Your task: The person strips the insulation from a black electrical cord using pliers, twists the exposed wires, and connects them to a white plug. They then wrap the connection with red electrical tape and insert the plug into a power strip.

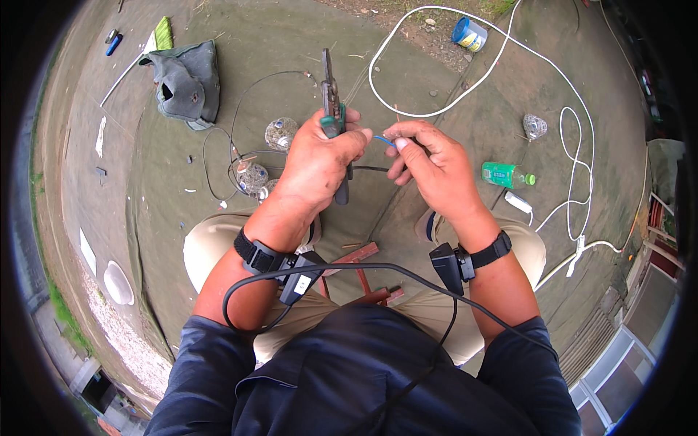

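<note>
My left hand [319,158] is closed around wire-stripping pliers [329,101] with green and dark handles; their jaws point away from me. Between the thumb and fingers of my right hand [436,158] is a thin blue insulated wire [385,141], its tip reaching toward my left thumb. A dark cable [371,168] runs behind both hands at a lower level. Left of my left wrist, round lamp-like balls of mesh [252,177] lie on the ground sheet, with thin dark cable looped about them. Another such ball [281,134] sits just beyond.
A grey fabric bag [196,82] stands at the far left. On the right lie a green plastic bottle [498,174], a white cable [420,115] in loops, and one more mesh ball [535,126]. A blue-lidded tub [470,35] lies beyond. Reddish wooden bars [368,297] show between my legs.
</note>
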Tool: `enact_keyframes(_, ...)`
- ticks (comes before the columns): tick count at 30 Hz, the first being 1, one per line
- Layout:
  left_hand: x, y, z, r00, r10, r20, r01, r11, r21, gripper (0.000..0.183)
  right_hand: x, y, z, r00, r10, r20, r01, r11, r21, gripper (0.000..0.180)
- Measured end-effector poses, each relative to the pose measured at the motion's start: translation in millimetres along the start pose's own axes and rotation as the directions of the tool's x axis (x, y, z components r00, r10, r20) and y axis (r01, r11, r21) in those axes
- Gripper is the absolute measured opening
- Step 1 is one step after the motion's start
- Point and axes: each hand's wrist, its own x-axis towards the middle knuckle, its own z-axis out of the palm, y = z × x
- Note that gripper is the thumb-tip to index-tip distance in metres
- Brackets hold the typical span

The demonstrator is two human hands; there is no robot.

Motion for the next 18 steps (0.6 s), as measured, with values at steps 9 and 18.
enact_keyframes(9, -3.4, -6.2, 3.3, 0.996, -0.038, 0.082, 0.042, 0.998, -0.043, 0.041, 5.3, 6.8, 0.5, 0.989, 0.027, -0.148, -0.027, 1.0, 0.002, 0.013)
enact_keyframes(18, -3.7, -15.3, 0.3, 0.905, -0.218, 0.365, 0.301, 0.934, -0.19, 0.043, 2.7, 4.8, 4.8, 0.97, -0.12, -0.209, 0.144, 0.984, 0.103, 0.007)
